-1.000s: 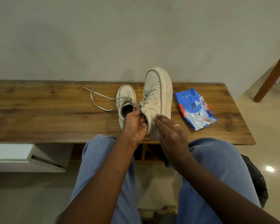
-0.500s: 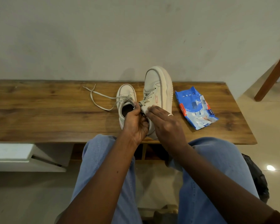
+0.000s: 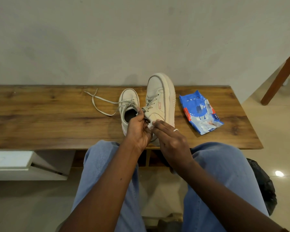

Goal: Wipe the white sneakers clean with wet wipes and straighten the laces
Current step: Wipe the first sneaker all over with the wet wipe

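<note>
Two white shoes sit on the bench (image 3: 40,114). The left hand (image 3: 137,129) grips the tipped shoe (image 3: 159,101) by its top edge. The right hand (image 3: 171,141), fingers straight, presses one small wipe (image 3: 150,126) on that shoe's side. The flat shoe (image 3: 128,101) lies just past the left hand, its lace (image 3: 99,104) loose. One blue pack (image 3: 199,113) lies right of the right hand.

Both shoes are cream-white. The flat sneaker (image 3: 129,97) at centre has grey laces and a dark inside; the tilted sneaker (image 3: 157,97) has grey trim and a small pink mark. The wipe (image 3: 150,126) is white. Right of centre, the wipes pack (image 3: 197,109) is blue and white with a red strip. The worktop (image 3: 40,118) is brown wood grain with dark knots.
</note>
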